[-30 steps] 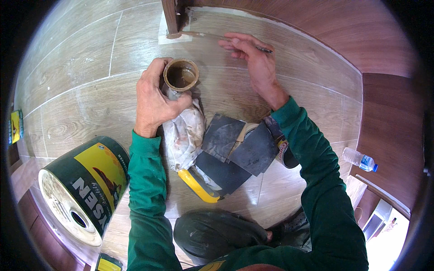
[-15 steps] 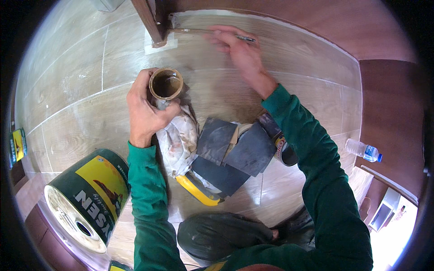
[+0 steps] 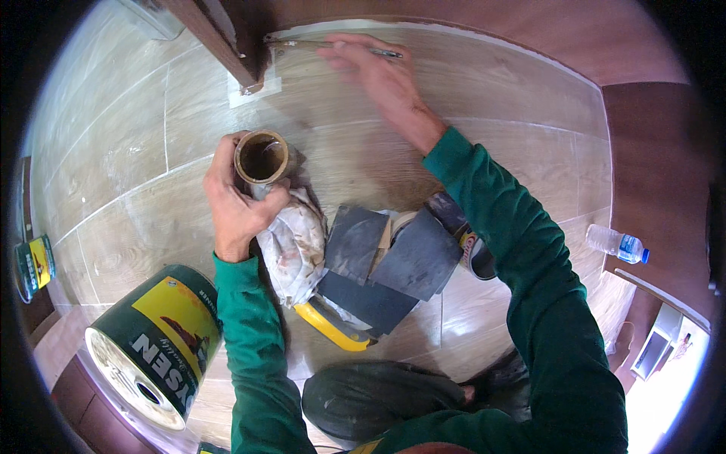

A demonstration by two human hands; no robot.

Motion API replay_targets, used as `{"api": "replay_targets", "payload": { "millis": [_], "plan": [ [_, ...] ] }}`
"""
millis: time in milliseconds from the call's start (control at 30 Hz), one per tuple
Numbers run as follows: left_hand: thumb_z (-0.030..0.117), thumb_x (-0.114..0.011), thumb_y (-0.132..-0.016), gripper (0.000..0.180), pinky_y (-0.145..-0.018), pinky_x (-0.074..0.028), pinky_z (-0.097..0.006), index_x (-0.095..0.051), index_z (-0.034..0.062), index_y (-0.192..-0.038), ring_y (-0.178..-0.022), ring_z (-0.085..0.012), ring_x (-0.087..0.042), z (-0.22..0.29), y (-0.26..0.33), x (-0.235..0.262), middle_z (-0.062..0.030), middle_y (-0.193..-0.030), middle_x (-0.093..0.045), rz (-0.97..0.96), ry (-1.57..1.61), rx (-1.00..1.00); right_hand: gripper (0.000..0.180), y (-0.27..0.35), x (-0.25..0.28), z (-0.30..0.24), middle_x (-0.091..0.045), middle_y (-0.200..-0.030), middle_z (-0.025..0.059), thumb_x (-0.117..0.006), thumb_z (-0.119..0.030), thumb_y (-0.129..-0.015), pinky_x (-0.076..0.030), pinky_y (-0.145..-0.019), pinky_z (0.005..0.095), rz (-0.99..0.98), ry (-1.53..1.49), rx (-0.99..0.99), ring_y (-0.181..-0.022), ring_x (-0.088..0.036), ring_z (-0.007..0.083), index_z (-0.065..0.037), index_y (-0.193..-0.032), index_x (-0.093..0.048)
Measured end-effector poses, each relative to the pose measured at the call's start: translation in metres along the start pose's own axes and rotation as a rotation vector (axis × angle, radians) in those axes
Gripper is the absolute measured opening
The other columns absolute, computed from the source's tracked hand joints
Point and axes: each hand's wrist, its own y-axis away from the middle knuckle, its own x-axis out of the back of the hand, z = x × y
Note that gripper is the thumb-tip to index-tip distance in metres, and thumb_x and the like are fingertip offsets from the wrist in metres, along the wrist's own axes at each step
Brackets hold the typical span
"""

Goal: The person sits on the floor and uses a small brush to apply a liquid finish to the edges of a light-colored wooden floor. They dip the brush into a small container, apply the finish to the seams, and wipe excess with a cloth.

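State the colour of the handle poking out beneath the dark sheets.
Yellow handle, seen in the head view.

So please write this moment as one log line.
left hand: holds small open tin and rag | right hand: thin brush at baseboard
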Motion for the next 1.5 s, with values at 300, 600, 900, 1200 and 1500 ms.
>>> {"api": "replay_targets", "payload": {
  "millis": [300,600,900,1200,1500],
  "plan": [
    [0.002,-0.074,-0.060,0.055,-0.086,-0.051,-0.029,-0.058,-0.0008,-0.113,-0.091,-0.0154,-0.064,0.001,-0.001,0.003,-0.0072,-0.099,-0.067,-0.013,-0.104,0.037,0.034,-0.005,0.003,0.002,-0.078,-0.103,0.0039,-0.060,-0.029,-0.097,-0.055,-0.078,0.0270,0.033,-0.135,-0.043,-0.089,-0.066,0.0109,-0.005,-0.117,-0.073],
    [0.003,-0.074,-0.060,0.057,-0.086,-0.052,-0.030,-0.058,-0.0002,-0.114,-0.092,-0.0162,-0.064,0.000,-0.001,0.002,-0.0079,-0.099,-0.068,-0.015,-0.134,0.027,0.031,-0.015,-0.008,0.009,-0.077,-0.105,0.0063,-0.058,-0.025,-0.101,-0.055,-0.077,0.0250,0.029,-0.106,0.043,-0.086,-0.067,0.0110,-0.004,-0.118,-0.072],
    [0.005,-0.074,-0.059,0.057,-0.086,-0.052,-0.031,-0.059,0.0001,-0.114,-0.091,-0.0174,-0.065,0.001,-0.001,0.001,-0.0077,-0.098,-0.068,0.001,-0.139,0.048,0.034,-0.015,-0.008,0.000,-0.075,-0.113,0.0059,-0.057,-0.024,-0.099,-0.053,-0.088,0.0289,-0.034,-0.045,-0.023,-0.097,-0.064,0.0132,-0.003,-0.122,-0.071],
    [0.006,-0.075,-0.059,0.059,-0.087,-0.052,-0.031,-0.059,0.0000,-0.115,-0.091,-0.0176,-0.064,-0.004,-0.001,0.004,-0.0074,-0.098,-0.067,-0.023,-0.204,0.009,0.027,-0.015,-0.007,0.011,-0.078,-0.090,0.0098,-0.063,-0.021,-0.091,-0.056,-0.078,0.0273,0.004,-0.145,0.070,-0.082,-0.071,0.0144,0.001,-0.099,-0.077],
    [0.009,-0.075,-0.059,0.059,-0.086,-0.052,-0.032,-0.059,0.0002,-0.115,-0.091,-0.0183,-0.065,-0.007,0.000,0.004,-0.0088,-0.097,-0.068,-0.016,-0.178,0.013,0.031,-0.005,0.002,0.005,-0.077,-0.097,0.0138,-0.059,-0.022,-0.094,-0.057,-0.088,0.0302,-0.090,-0.086,0.055,-0.094,-0.073,0.0183,0.002,-0.104,-0.076]
  ]
}}
